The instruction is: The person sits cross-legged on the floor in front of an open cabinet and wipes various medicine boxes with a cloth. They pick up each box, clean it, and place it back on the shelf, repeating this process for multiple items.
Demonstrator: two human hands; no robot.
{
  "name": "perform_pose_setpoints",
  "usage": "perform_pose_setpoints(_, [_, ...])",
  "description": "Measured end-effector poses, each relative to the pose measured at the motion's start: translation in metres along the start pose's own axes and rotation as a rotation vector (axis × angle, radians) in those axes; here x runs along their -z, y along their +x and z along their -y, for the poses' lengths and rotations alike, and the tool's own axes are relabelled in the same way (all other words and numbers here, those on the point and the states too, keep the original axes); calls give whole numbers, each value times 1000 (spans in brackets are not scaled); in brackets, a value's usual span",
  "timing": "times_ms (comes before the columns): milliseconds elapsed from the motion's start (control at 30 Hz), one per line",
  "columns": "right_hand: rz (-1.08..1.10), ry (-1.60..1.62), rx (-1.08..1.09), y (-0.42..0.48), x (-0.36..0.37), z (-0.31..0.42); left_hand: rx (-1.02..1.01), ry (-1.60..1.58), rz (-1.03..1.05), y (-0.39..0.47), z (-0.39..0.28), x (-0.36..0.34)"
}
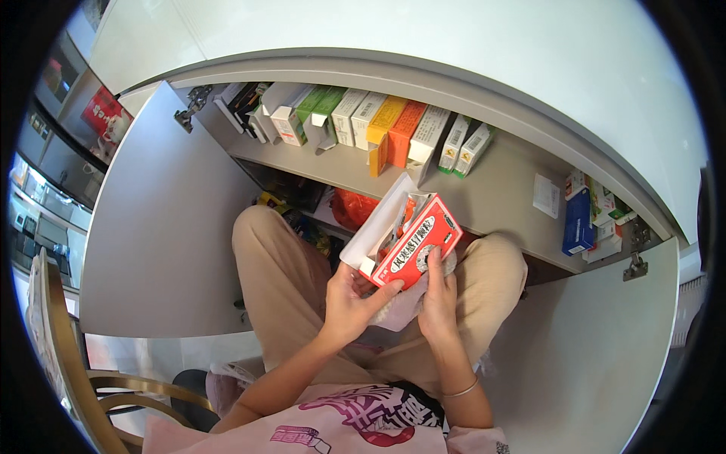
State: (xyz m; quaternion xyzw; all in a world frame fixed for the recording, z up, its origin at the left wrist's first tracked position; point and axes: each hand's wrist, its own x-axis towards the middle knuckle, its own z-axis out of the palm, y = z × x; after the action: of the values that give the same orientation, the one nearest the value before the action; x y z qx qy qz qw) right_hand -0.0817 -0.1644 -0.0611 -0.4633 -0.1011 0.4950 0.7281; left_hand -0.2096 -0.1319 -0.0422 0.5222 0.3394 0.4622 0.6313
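Between my two hands is a red and white medicine carton (418, 241) with its long lid flap (374, 218) standing up, so the inside shows. Foil sachets (405, 221) with orange-red print lie inside it. My left hand (353, 301) grips the carton's lower left corner, thumb on the front face. At its lower right, my right hand (439, 298) holds it with the thumb pressed on the printed front. The fingers behind the carton are partly hidden. My knees rise on both sides of it.
A cabinet shelf (493, 198) holds a row of medicine boxes (363, 116). More boxes, one a blue box (578, 221), stand at the right. Cabinet doors hang open at left (164, 227) and right (595, 340). A red plastic bag (351, 207) sits below the shelf; a gold-framed chair (68, 340) is lower left.
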Motion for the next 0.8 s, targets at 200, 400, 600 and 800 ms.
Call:
perform_pose_setpoints(200, [94,-788,388,-15,23,30,-163,55,-125,29,-24,3])
perform_pose_setpoints(400, [-156,-835,674,34,18,87,-201,-15,-226,50,-36,17])
perform_pose_setpoints(600, [-346,-951,519,156,10,138,-204,17,-290,49,-42,29])
perform_pose_setpoints(800, [3,-950,395,223,5,115,-178,42,-325,40,-40,37])
